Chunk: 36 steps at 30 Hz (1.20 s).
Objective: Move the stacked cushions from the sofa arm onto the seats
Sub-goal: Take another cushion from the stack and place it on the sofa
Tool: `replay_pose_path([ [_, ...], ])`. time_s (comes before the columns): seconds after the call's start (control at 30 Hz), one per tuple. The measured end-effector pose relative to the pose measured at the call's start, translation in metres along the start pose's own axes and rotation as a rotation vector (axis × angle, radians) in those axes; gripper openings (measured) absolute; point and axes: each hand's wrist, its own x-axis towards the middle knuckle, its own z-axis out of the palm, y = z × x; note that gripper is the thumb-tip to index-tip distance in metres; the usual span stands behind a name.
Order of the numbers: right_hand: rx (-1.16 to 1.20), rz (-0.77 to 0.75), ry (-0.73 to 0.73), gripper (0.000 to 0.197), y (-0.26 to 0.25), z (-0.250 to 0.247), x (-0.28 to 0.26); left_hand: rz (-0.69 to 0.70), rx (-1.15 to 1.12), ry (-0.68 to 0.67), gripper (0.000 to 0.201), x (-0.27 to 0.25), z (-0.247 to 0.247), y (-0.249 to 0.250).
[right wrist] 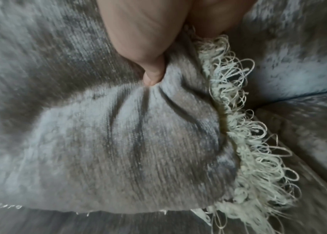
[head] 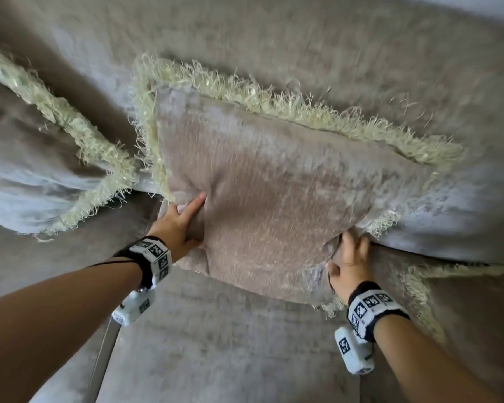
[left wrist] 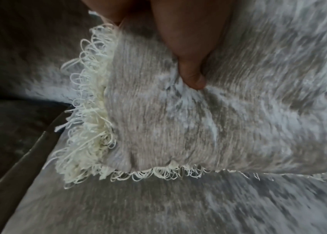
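Note:
A square taupe velvet cushion [head: 274,181] with a cream looped fringe leans against the sofa back above the seat [head: 216,344]. My left hand [head: 184,222] grips its lower left corner, thumb pressed into the fabric. My right hand [head: 349,257] grips the lower right corner beside the fringe. The left wrist view shows my thumb [left wrist: 192,76] dug into the cushion [left wrist: 218,126]. In the right wrist view my thumb [right wrist: 152,74] pinches the cushion [right wrist: 118,150] next to the fringe [right wrist: 248,150].
A second fringed cushion [head: 41,158] lies at the left against the sofa back [head: 274,30]. Another fringed cushion edge [head: 448,283] shows at the lower right. A seam between seat cushions [head: 102,359] runs down at the lower left.

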Motion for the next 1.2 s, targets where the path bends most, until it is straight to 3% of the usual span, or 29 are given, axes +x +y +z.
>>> replay_pose_path([
  [0.37,-0.004,-0.081,-0.006,0.103,0.009,-0.041,-0.026,0.022,0.041,0.097,0.13,-0.028,-0.011,-0.002],
  [0.5,-0.088,-0.308,0.243,0.095,-0.004,-0.079,-0.04,-0.006,0.056,0.124,0.135,-0.054,-0.012,-0.01],
  [0.6,-0.264,-0.49,0.309,0.101,-0.03,-0.123,-0.028,-0.073,0.044,0.089,0.135,-0.075,-0.006,-0.02],
  [0.73,-0.699,-0.677,0.15,0.123,-0.071,-0.167,0.005,-0.15,0.04,0.006,0.133,-0.084,0.008,-0.033],
  [0.87,-0.832,-0.622,-0.056,0.133,-0.085,-0.169,0.038,-0.156,-0.052,-0.009,0.14,-0.062,0.025,-0.03],
  [1.03,-0.832,-0.581,-0.043,0.133,-0.084,-0.143,0.058,-0.186,-0.161,0.094,0.152,-0.027,0.056,-0.03],
  [1.2,-0.888,-0.599,-0.023,0.128,-0.082,-0.134,0.062,-0.211,-0.235,0.095,0.142,-0.007,0.063,-0.03],
])
